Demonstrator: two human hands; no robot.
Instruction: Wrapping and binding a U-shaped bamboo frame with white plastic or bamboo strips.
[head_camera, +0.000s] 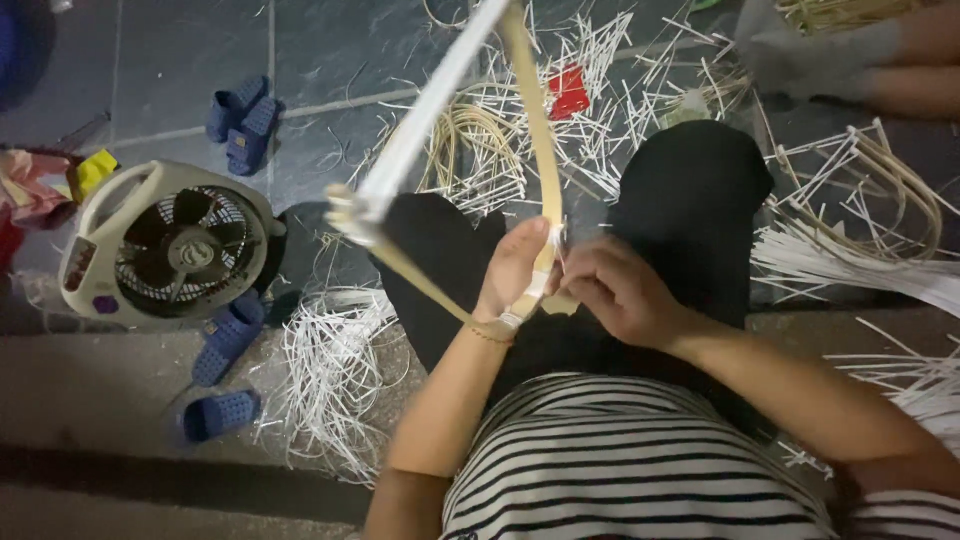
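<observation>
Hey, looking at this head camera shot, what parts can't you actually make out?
- Right hand fingertips: hidden behind the left hand and the bent cane frame.
- Frame's top end: cut off by the upper edge.
- Another person's arm: cut off at the top right corner.
- Fan controls: too small.

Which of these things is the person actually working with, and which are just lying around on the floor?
In use:
left hand
right hand
bent tan cane frame
flat white strips

Lying about:
white floor fan
blue slippers
red scrap
loose white strip offcuts
</observation>
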